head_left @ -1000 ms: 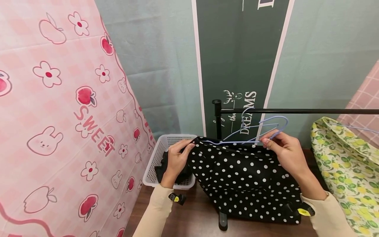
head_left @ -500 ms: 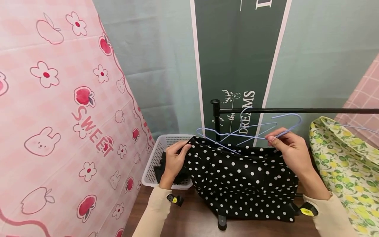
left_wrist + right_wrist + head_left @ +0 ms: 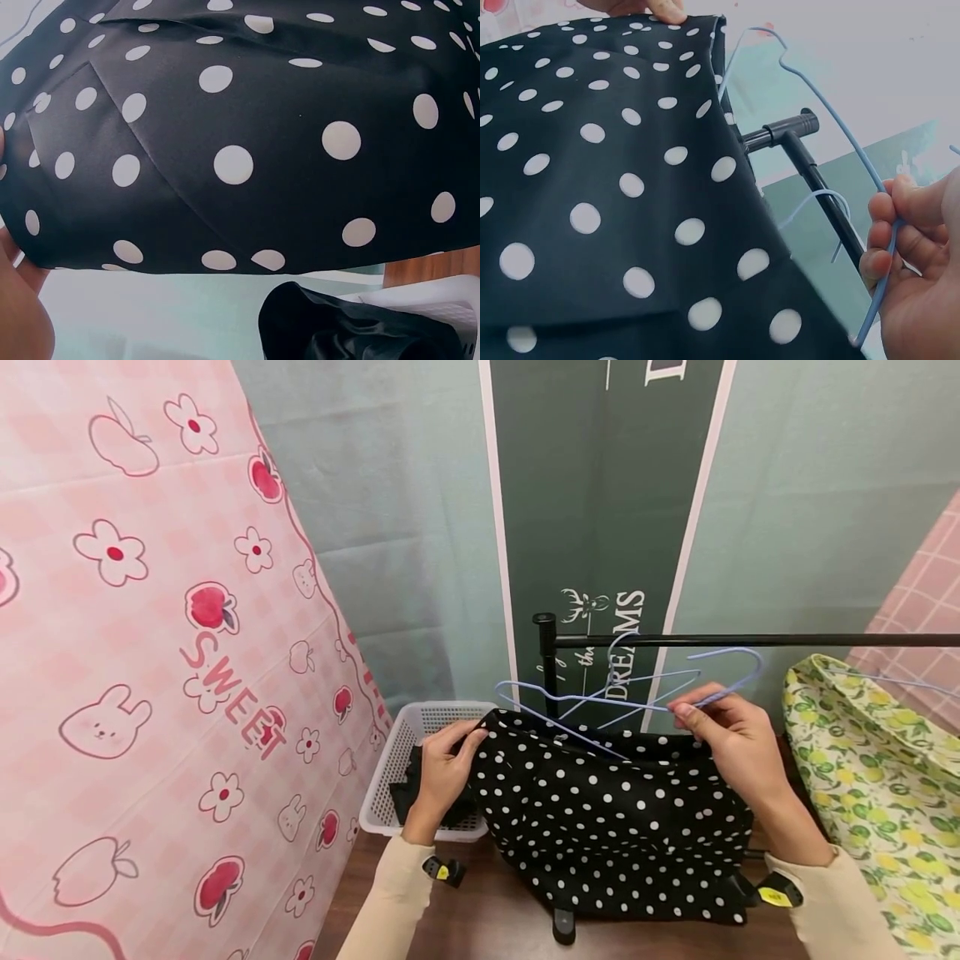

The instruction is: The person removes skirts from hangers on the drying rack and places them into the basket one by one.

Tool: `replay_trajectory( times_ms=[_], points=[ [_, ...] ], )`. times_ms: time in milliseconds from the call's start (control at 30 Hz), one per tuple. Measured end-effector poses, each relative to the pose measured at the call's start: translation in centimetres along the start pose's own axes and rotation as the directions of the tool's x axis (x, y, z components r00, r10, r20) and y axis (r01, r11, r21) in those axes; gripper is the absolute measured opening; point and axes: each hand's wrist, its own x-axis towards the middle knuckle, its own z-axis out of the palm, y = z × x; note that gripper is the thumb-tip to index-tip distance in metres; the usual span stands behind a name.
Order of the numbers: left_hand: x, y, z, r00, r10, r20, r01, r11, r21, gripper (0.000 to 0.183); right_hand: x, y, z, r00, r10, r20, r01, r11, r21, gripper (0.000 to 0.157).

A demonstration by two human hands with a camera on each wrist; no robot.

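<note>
A black garment with white polka dots [image 3: 600,810] hangs spread between the hands in the head view, its top edge gaping. My left hand [image 3: 442,772] pinches its upper left corner between thumb and fingers. With the right hand [image 3: 738,743] I grip a blue wire hanger [image 3: 592,699] at the base of its hook. One rounded end of the hanger stands above the garment's top edge, while its lower wire dips into the opening. The right wrist view shows the right fingers curled round the wire [image 3: 840,124]. Polka-dot fabric [image 3: 232,165] fills most of the left wrist view.
Behind the garment runs a black clothes rail [image 3: 750,641] with another blue hanger [image 3: 611,664] on it. A lemon-print cloth [image 3: 862,777] hangs at the right. At the left stands a white plastic basket [image 3: 382,777] holding dark fabric [image 3: 405,793]. A pink printed curtain [image 3: 150,652] borders the left.
The right hand has moved slightly right, and the hanger's left end has come up out of the garment's opening. My left hand keeps its pinch on the corner, shifting only slightly.
</note>
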Motion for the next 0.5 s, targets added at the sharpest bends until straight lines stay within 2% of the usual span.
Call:
replay_trajectory(
  times_ms=[200,500],
  points=[
    [-0.31,0.01,0.07,0.998,0.016,0.057,-0.014,0.999,-0.038,0.023,0.13,-0.34,0.35,1.000,-0.004,-0.012,0.004,1.000,0.018,0.011],
    [-0.43,0.00,0.15,0.997,0.026,0.070,-0.024,0.999,-0.032,0.024,0.22,-0.72,0.55,0.999,-0.007,-0.031,0.008,0.999,0.035,0.012]
  ],
)
